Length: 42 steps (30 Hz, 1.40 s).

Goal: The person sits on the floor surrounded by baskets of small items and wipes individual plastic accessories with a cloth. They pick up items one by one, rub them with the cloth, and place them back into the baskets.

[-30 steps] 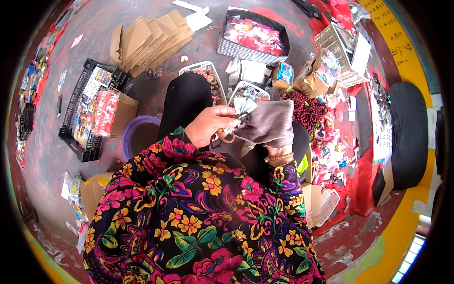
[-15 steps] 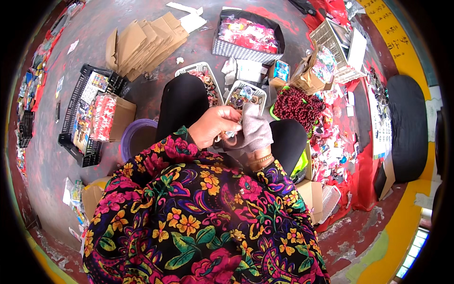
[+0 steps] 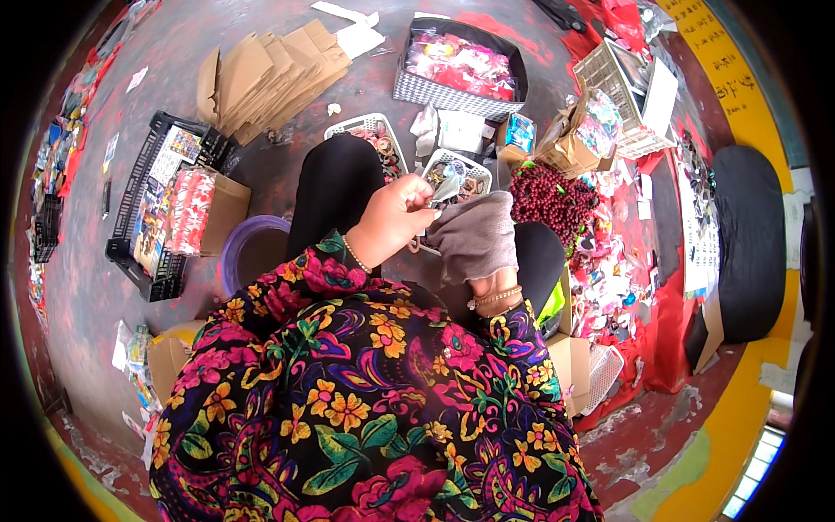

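My left hand (image 3: 393,221) is raised between my knees, thumb and forefinger pinched together. A small pale, thin piece (image 3: 446,189) shows at its fingertips; its kind is not clear. Over my right hand lies a greyish-mauve cloth (image 3: 475,233), which hides the fingers; only the wrist with its beaded bracelet (image 3: 494,297) shows. The cloth's left edge comes close to my left thumb. Beyond the hands stands a white basket (image 3: 477,167) of small mixed items. Another white basket (image 3: 393,130), holding ring-shaped pieces, is just left of it.
Dark red beads (image 3: 551,202) are heaped by my right knee, with small colourful goods on red cloth beyond. A purple bucket (image 3: 233,270) and black crate (image 3: 165,283) stand at left. Flattened cardboard (image 3: 274,74) and a checked box (image 3: 448,97) lie farther off.
My left hand has drawn slightly away from the cloth, with the pale piece now showing above its fingertips. My right hand and the cloth have shifted a little right.
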Available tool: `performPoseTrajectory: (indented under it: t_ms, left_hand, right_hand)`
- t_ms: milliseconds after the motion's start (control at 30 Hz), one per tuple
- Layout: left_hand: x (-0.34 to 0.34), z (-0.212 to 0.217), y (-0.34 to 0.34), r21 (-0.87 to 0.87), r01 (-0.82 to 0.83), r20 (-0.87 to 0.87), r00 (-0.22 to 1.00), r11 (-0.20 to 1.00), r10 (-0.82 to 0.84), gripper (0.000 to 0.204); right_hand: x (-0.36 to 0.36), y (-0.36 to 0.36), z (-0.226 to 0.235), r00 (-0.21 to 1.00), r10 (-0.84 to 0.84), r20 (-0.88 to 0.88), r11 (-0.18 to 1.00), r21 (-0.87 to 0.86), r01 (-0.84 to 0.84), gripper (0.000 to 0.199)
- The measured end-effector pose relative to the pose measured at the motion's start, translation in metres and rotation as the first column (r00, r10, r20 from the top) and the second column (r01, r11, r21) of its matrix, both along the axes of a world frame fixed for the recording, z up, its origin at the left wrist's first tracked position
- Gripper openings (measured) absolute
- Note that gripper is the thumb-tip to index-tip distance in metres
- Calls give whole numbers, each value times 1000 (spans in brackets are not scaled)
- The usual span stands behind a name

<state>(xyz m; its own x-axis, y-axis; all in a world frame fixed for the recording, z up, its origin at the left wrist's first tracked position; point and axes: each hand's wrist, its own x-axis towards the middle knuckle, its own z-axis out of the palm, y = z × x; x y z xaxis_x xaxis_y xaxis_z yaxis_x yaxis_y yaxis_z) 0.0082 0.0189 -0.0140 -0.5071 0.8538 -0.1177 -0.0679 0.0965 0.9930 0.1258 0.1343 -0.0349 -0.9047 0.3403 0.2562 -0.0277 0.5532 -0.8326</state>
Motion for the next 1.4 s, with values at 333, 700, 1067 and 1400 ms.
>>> performPoseTrajectory:
  t_ms: [333,700,1067,1400]
  left_hand:
    - [20,-13,7,137,-1,-707,700,991,98,33]
    - [16,-8,5,116,126,108,984,985,-139,33]
    - [7,-4,-4,143,8,-154,988,990,14,22]
    - [20,-3,-1,225,198,-680,733,954,9,13]
  right_hand:
    - [-15,-22,23,979,-165,119,719,694,37,32]
    - [5,-12,23,887,-368,279,883,405,239,47]
    - [4,10,-16,948,-253,194,950,235,206,24]
    - [19,-12,7,948,-319,20,327,-936,130,31]
